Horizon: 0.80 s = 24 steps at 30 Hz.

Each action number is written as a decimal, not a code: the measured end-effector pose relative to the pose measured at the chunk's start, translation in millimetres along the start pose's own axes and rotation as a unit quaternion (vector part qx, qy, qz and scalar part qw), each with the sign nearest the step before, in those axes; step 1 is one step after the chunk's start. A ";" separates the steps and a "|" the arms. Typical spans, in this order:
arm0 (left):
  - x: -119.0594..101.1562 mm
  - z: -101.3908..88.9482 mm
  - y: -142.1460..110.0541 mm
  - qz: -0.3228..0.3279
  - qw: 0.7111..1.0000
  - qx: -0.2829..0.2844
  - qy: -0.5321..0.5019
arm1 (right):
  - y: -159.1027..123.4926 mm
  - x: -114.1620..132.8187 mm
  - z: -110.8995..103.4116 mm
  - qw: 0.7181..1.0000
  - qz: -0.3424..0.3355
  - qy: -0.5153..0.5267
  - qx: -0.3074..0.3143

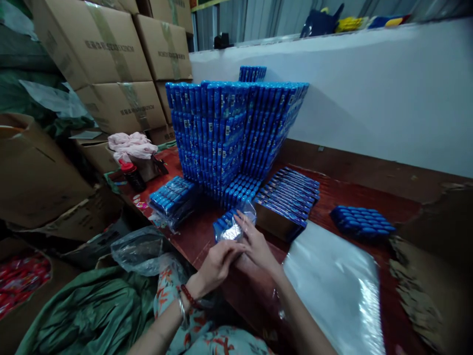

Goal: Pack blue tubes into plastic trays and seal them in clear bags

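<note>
A clear plastic bag [232, 230] wraps a small pack of blue pieces [220, 223] at the near side of the table. My left hand [219, 261] is closed, its fingertips pinching the film at the near end. Over the bag's right side, my right hand [255, 242] holds it, fingers reaching along the top and thumb close to my left fingertips. Exactly how the right thumb grips is hard to make out. Just behind stands a low block of blue pieces [242, 190]. An open carton of flat blue packs [288, 195] is right of my hands.
Tall stacks of blue packs [210, 133] rise at the back. A bagged blue bundle [173, 195] lies left, another blue bundle [362, 220] right. Clear plastic sheets [332, 286] cover the right front. A red-capped bottle [132, 175] and cardboard boxes [111, 49] stand left.
</note>
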<state>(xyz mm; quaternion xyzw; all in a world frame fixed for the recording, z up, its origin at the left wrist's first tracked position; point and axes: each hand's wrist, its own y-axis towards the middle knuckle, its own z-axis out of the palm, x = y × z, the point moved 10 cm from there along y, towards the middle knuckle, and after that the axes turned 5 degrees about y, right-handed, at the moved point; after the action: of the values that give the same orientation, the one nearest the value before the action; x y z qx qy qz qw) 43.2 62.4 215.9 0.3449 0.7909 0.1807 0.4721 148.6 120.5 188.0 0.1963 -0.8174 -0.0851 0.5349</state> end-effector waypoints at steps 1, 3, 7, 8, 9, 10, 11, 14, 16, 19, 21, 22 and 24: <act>-7.2 8.6 -7.5 0.054 0.998 0.011 0.034 | -2.1 -6.5 -8.2 0.995 0.019 0.094 -0.018; -16.4 23.5 -19.0 0.140 0.984 0.031 0.104 | -8.2 -25.3 -25.3 0.957 0.090 0.265 -0.080; -18.9 38.7 -23.3 0.194 0.958 0.070 0.199 | -9.4 -27.6 -51.3 0.893 0.133 0.391 -0.176; -20.1 40.5 -23.6 0.201 0.952 0.080 0.215 | -5.9 -20.3 -57.4 0.905 0.123 0.362 -0.186; -21.2 42.6 -24.8 0.207 0.947 0.093 0.229 | -2.8 -12.7 -64.1 0.923 0.111 0.310 -0.198; -21.2 44.5 -26.8 0.209 0.941 0.107 0.243 | -1.4 -5.5 -70.9 0.940 0.098 0.246 -0.214; -20.3 45.3 -29.5 0.206 0.937 0.119 0.255 | -2.5 0.0 -77.3 0.951 0.086 0.185 -0.234; -17.4 37.9 -41.7 0.192 0.936 0.115 0.273 | -26.4 -6.3 -87.4 0.942 0.078 0.106 -0.309; -17.7 29.7 -52.6 0.193 0.937 0.102 0.272 | -56.9 -30.9 -84.4 0.917 0.108 0.134 -0.361; -23.0 24.2 -70.2 0.233 0.927 0.115 0.271 | -98.4 -69.6 -62.8 0.886 0.154 0.204 -0.388; -27.8 20.1 -78.9 0.275 0.916 0.118 0.267 | -113.7 -81.6 -49.4 0.880 0.155 0.224 -0.388; -28.8 17.3 -81.5 0.291 0.912 0.115 0.265 | -117.3 -83.6 -45.1 0.883 0.150 0.221 -0.385; -25.5 12.8 -83.2 0.303 0.910 0.117 0.258 | -114.2 -84.9 -33.8 0.905 0.146 0.215 -0.338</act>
<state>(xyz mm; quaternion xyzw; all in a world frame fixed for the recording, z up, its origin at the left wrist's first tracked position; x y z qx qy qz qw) 31.1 -14.4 174.6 0.5621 0.7580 0.3042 0.1300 235.3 54.1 90.7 -0.1045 -0.6243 -0.2330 0.7383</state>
